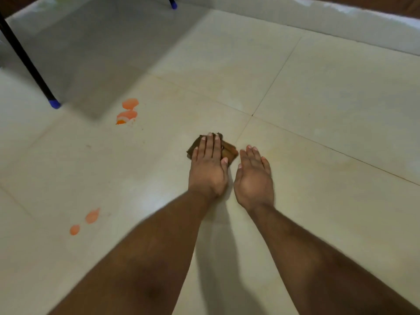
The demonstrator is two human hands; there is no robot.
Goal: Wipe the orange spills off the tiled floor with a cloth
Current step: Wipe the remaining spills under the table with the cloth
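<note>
While the pale tiled floor (pixel 295 92) spreads out to a low white wall, a black furniture leg (pixel 25 57) with a blue foot stands at the far left. Both hands reach forward. The left hand (pixel 208 165) lies flat, fingers straight, pressing down on a small brown cloth (pixel 228 150) beside a tile joint near the middle; the cloth's long side runs roughly left to right. The right hand (pixel 253 176) is just beside it, fingers straight and together, holding nothing. Well to the left, two orange spills (pixel 128 111) sit near the leg, and two smaller orange drops (pixel 85 220) lie nearer.
</note>
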